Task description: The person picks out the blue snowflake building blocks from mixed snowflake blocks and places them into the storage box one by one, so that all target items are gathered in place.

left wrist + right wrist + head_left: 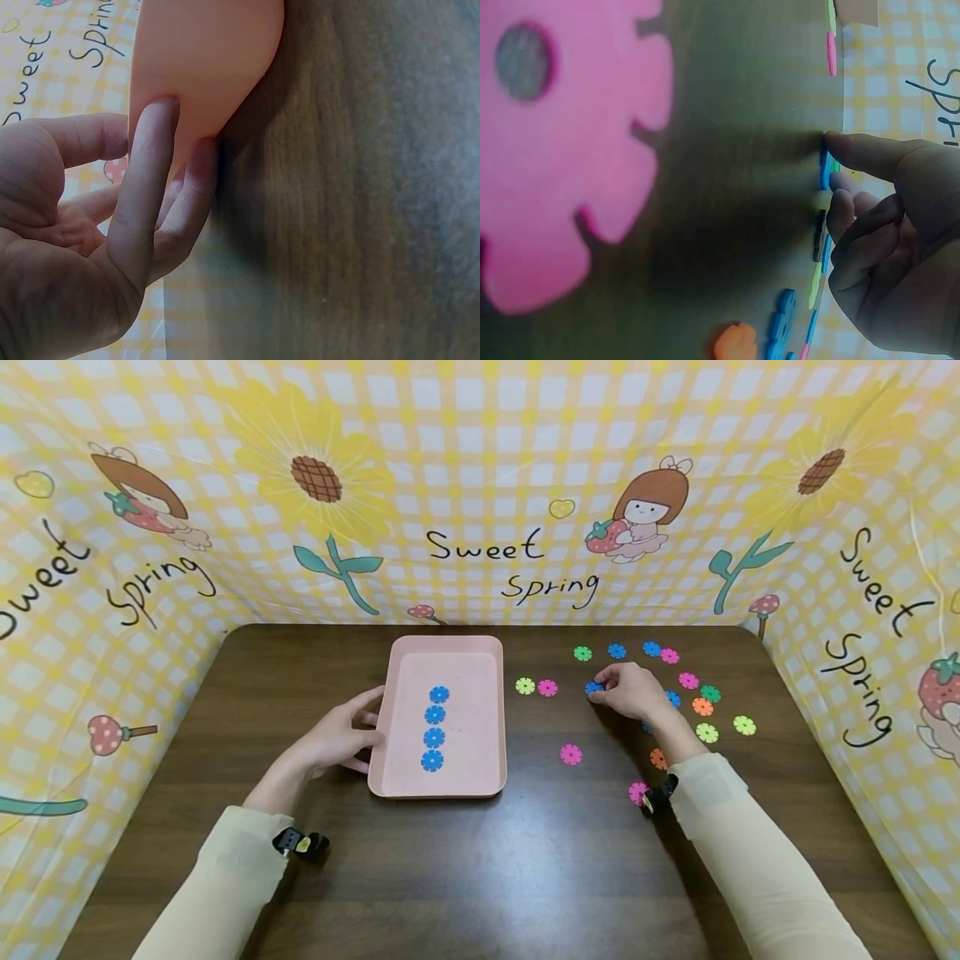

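Against the left side of the pink tray (498, 718) rests my left hand (333, 739). In the left wrist view its fingers (146, 150) touch the tray's outer wall (206, 52). Inside the tray lie several blue interlocking discs (434, 715) in a column. My right hand (626, 689) pinches another blue interlocking disc (592, 689) at the table surface, right of the tray. The right wrist view shows the thumb and a fingertip at opposite edges of this blue disc (825, 171). The hand and forearm partly cover other discs.
Loose discs lie about the right hand: a yellow-green disc (525, 686) and a pink disc (547, 687) near the tray, a green disc (582, 653) behind, an orange disc (702, 707) to the right. A pink disc (637, 793) lies by the right wrist. Patterned cloth (480, 468) surrounds the table.
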A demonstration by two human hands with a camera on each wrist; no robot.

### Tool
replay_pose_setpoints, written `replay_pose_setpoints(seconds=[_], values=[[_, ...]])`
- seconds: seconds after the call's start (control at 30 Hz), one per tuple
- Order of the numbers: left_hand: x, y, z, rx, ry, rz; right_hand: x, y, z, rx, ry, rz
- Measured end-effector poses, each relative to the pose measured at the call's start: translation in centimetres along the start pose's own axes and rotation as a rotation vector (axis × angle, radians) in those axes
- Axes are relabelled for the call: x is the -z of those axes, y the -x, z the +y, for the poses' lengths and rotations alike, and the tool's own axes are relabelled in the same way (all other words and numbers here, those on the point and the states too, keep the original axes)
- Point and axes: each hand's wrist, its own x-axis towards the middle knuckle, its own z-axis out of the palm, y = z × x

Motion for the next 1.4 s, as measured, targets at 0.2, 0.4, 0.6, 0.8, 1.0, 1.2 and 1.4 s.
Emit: replay_pose_setpoints(seconds=[0.2,0.4,0.6,0.8,1.0,1.2,1.4], values=[[-0.1,-0.1,0.1,-0.003,0.001,0.004,0.0,0.0,-0.3,-0.004,0.030,-0.027],[-0.1,0.0,0.0,-0.003,-0.006,0.005,-0.2,0.2,-0.5,0.001,0.047,-0.008],[-0.1,0.0,0.1,-0.002,-0.001,0.000,-0.3,0.3,-0.4,0.036,0.031,0.033],[-0.1,0.0,0.1,0.002,-0.005,0.001,-0.3,0.5,-0.5,0.060,0.006,0.077],[0.0,0.0,0.0,-0.001,-0.010,0.002,-0.2,0.6,-1.0,0.100,-0.007,0.105],[-0.1,0.1,0.1,-0.004,-0.007,0.002,-0.1,0.6,-1.8,0.147,-0.086,0.083],[-0.1,0.0,0.0,-0.007,-0.004,0.002,0.0,0.6,-3.2,0.223,-0.152,0.064]])
